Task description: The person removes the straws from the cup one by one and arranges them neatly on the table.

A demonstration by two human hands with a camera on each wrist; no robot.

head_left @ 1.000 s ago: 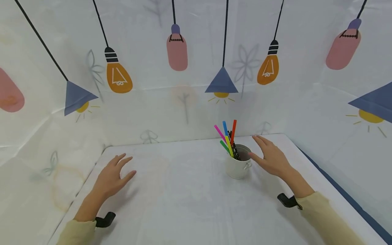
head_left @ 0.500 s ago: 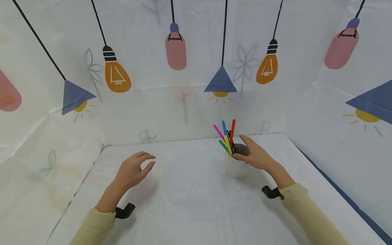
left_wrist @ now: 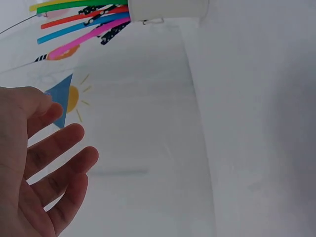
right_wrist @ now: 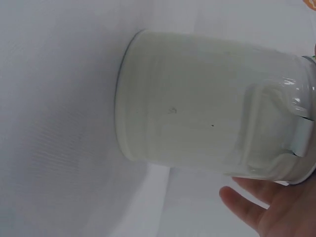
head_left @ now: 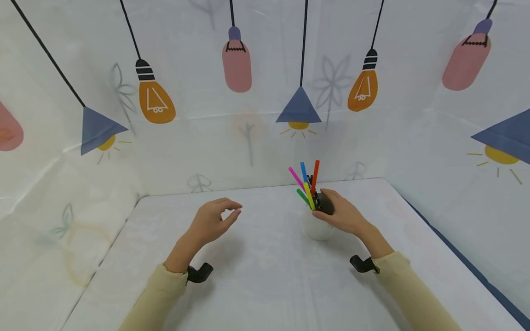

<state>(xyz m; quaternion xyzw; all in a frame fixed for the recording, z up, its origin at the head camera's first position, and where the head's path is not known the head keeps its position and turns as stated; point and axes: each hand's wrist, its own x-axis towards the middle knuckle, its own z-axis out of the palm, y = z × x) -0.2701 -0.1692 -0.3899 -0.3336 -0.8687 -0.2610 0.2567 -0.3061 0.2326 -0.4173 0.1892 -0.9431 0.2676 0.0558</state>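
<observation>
Left grip [head_left: 210, 221]: a bare hand, released, with loosely bent fingers and nothing in them; it hangs above the worktop [head_left: 265, 276], to the left of the bucket and well apart from it
Right grip [head_left: 345, 214]: grasping the bucket [head_left: 318, 228] near its rim, the thumb on the near side and other fingers curved on the far side, partly hidden
Bucket: small, white, upright on the worktop, right of the middle and toward the back edge; its side has a small handle [right_wrist: 300, 139]
Inside the bucket: a pink stick [head_left: 296, 177], a blue stick [head_left: 304, 171], a red stick [head_left: 315, 175], a yellow stick [head_left: 308, 195] and a green stick [head_left: 302, 196], with black pieces [head_left: 317, 201] with white spots among them; all of them lean toward the left
Sleeves: both beige, the left sleeve [head_left: 157, 294] and the right sleeve [head_left: 410, 285]; a black wrist device shows at each cuff
Back wall [head_left: 186, 151]: white, wrinkled, printed with blue lamps, orange bulbs and pink lamps
</observation>
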